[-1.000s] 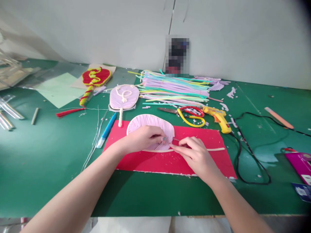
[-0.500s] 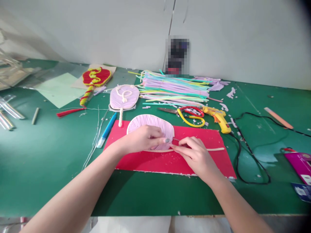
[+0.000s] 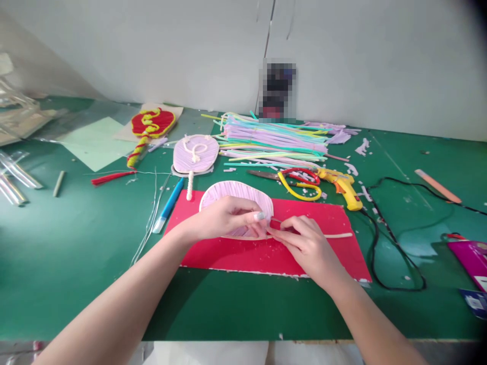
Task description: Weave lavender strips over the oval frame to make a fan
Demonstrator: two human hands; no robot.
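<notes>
A lilac pipe-cleaner fan (image 3: 236, 191) with a cream rim lies on a red board (image 3: 243, 258). My left hand (image 3: 236, 218) rests over the fan's right part, its thumb and fingers bent together at the rim. What those fingertips pinch is too small to make out. At the same edge, my right hand (image 3: 306, 241) has its fingers closed on a cream pipe cleaner (image 3: 338, 235), whose free end sticks out to the right behind the hand. A thin stick (image 3: 276, 219) shows between the fan and my right fingers.
Behind lie a finished lilac fan (image 3: 196, 153), a red and yellow fan (image 3: 154, 122) and a pile of pipe cleaners (image 3: 274, 137). Scissors (image 3: 300, 182) and a yellow glue gun (image 3: 342, 187) with a black cord (image 3: 375, 253) sit beyond the board. A blue pen (image 3: 169, 205) lies left.
My left thumb has lifted slightly off the fan's surface and its fingers have curled at the rim. My right hand stays almost in place.
</notes>
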